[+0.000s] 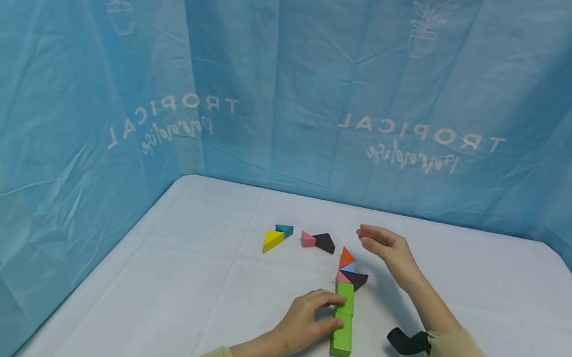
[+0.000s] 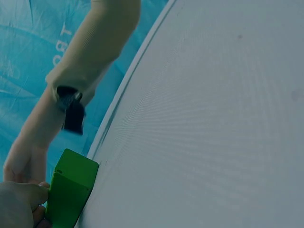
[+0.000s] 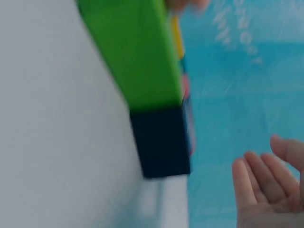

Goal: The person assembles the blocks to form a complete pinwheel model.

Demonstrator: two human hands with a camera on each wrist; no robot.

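Observation:
Two green blocks (image 1: 342, 337) lie end to end on the table, forming one long bar. My left hand (image 1: 302, 321) touches the bar from its left side, a finger at the farther block and the thumb at the nearer one. In the left wrist view, fingertips meet the side of a green block (image 2: 71, 190). Beyond the bar, a pink triangle (image 1: 342, 277), a dark piece (image 1: 358, 278), a small blue piece (image 1: 349, 266) and an orange triangle (image 1: 346, 257) continue the line. My right hand (image 1: 392, 254) hovers right of these, holding nothing, its fingers extended (image 3: 266, 185).
Farther back lie a dark block (image 1: 324, 242) beside a small pink block (image 1: 307, 240). Left of them, a yellow triangle (image 1: 273, 240) meets a teal piece (image 1: 285, 229). A white cloth covers the table (image 1: 179, 286); blue printed curtains (image 1: 301, 81) hang behind and beside it.

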